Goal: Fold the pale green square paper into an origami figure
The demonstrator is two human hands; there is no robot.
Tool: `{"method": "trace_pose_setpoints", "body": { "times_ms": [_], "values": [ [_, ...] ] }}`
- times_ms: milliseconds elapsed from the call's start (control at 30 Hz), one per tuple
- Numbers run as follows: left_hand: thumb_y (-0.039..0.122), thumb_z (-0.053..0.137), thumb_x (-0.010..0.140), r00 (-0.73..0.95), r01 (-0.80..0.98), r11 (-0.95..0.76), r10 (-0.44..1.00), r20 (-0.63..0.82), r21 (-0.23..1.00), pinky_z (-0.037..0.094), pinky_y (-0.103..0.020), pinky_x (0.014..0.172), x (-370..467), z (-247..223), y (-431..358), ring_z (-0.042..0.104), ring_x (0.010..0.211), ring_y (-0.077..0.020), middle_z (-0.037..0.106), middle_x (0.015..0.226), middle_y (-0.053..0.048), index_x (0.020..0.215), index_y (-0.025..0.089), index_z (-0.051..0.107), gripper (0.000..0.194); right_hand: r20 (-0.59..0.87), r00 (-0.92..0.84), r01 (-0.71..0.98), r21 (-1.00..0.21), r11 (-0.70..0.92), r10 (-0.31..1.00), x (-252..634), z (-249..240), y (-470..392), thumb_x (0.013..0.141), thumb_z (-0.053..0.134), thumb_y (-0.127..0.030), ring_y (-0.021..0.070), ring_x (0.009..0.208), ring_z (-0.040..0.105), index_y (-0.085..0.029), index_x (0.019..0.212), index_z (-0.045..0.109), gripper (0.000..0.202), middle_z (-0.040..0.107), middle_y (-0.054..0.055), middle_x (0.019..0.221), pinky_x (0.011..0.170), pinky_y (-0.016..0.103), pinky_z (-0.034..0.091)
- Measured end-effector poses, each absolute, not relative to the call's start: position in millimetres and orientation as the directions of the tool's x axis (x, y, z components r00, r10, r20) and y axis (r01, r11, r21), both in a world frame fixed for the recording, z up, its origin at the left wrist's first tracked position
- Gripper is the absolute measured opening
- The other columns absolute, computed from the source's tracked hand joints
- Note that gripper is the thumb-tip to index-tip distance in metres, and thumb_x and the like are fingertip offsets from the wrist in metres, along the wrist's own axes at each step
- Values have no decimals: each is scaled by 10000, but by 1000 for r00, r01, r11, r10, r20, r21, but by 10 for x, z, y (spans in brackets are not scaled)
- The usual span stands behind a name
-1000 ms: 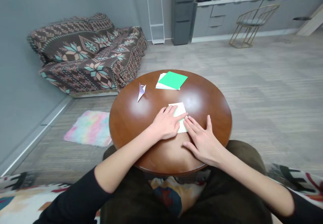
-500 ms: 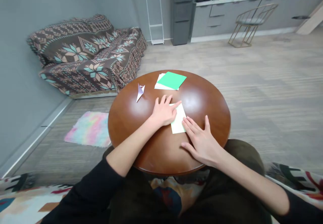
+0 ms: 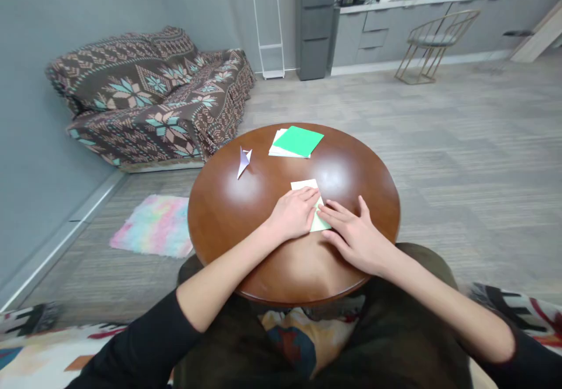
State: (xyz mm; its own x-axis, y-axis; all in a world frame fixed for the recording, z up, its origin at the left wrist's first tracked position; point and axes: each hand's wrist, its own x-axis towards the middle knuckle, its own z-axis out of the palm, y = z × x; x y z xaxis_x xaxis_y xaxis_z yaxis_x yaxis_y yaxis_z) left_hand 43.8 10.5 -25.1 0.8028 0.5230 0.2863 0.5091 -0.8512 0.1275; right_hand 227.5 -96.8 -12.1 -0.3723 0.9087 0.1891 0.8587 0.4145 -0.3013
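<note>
A small folded sheet of paper (image 3: 304, 184), white with a pale green tint, lies on the round brown wooden table (image 3: 237, 219). My left hand (image 3: 293, 213) rests flat across its middle, fingers extended and close together, hiding part of the sheet. At the paper's right edge, the fingertips of my right hand (image 3: 356, 234) press down, with the thumb apart and the little finger raised. The fingertips of both hands nearly meet over the sheet.
Toward the table's far edge lies a green square sheet (image 3: 300, 141) on top of white sheets (image 3: 281, 151). A folded purple-and-white paper shape (image 3: 244, 162) stands at the left. Beyond are a covered sofa (image 3: 153, 96), a fluffy rug (image 3: 153, 225) and a metal chair (image 3: 434, 41).
My left hand has shifted down and right over the paper, its spread fingers now together, uncovering the top edge. My right hand has moved slightly up, its thumb nearer the sheet.
</note>
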Motion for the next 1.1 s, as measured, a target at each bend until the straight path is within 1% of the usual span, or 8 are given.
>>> {"method": "trace_pose_setpoints", "body": {
  "times_ms": [100, 267, 400, 533, 667, 733, 900, 1100],
  "values": [
    [220, 436, 947, 813, 495, -860, 509, 283, 122, 453, -414, 1089, 462, -226, 137, 546, 1315, -238, 616, 1385, -123, 1336, 133, 565, 419, 244, -380, 852, -283, 441, 892, 2383, -105, -764, 1008, 417, -228, 316, 1311, 542, -249, 1263, 646, 344, 692, 86, 1316, 1115, 721, 150],
    [220, 453, 938, 813, 494, -858, 513, 275, 142, 463, -426, 1060, 457, -230, 170, 540, 1303, -250, 613, 1371, -120, 1335, 144, 572, 421, 296, -419, 854, -193, 483, 859, 2452, -89, -586, 956, 460, -136, 313, 1235, 580, -204, 1176, 667, 309, 726, 104, 1240, 1097, 649, 212],
    [230, 453, 938, 827, 481, -864, 503, 252, 148, 454, -434, 1073, 442, -210, 181, 544, 1290, -259, 617, 1352, -132, 1351, 131, 571, 441, 290, -475, 849, -97, 519, 831, 2477, -47, -634, 958, 462, -130, 280, 1107, 627, -200, 1016, 690, 246, 764, 81, 1112, 1108, 622, 184],
    [254, 454, 945, 835, 476, -866, 499, 233, 153, 462, -454, 1059, 424, -176, 200, 549, 1277, -277, 612, 1350, -152, 1363, 114, 571, 456, 250, -532, 836, 0, 549, 809, 2467, -4, -716, 954, 432, -89, 257, 1033, 626, -199, 903, 683, 279, 773, 55, 987, 1133, 614, 131],
    [286, 454, 960, 846, 454, -876, 481, 233, 159, 466, -456, 1049, 407, -171, 228, 551, 1272, -280, 605, 1361, -150, 1363, 129, 576, 450, 240, -548, 832, 53, 553, 801, 2429, 29, -769, 962, 420, -86, 241, 963, 621, -196, 838, 676, 304, 766, 46, 876, 1146, 610, 95],
    [290, 466, 958, 847, 448, -880, 475, 241, 159, 470, -445, 1040, 405, -180, 236, 557, 1267, -279, 608, 1359, -146, 1354, 128, 582, 443, 256, -552, 828, 55, 558, 794, 2402, 32, -756, 951, 438, -76, 245, 984, 617, -195, 840, 678, 290, 770, 50, 888, 1144, 612, 88],
    [269, 454, 966, 838, 443, -881, 473, 272, 167, 462, -432, 1038, 413, -213, 235, 574, 1245, -271, 633, 1321, -134, 1340, 130, 590, 421, 316, -542, 830, 51, 556, 779, 2335, -12, -623, 951, 482, -96, 271, 1130, 588, -164, 1012, 672, 211, 753, 106, 1128, 1128, 606, 101],
    [269, 487, 947, 842, 430, -883, 467, 270, 188, 457, -446, 1038, 406, -218, 239, 563, 1258, -284, 621, 1342, -150, 1345, 126, 584, 434, 308, -546, 831, 76, 552, 780, 2376, -47, -682, 938, 474, -63, 242, 996, 622, -168, 897, 663, 220, 774, 70, 976, 1140, 600, 92]
  ]
}}
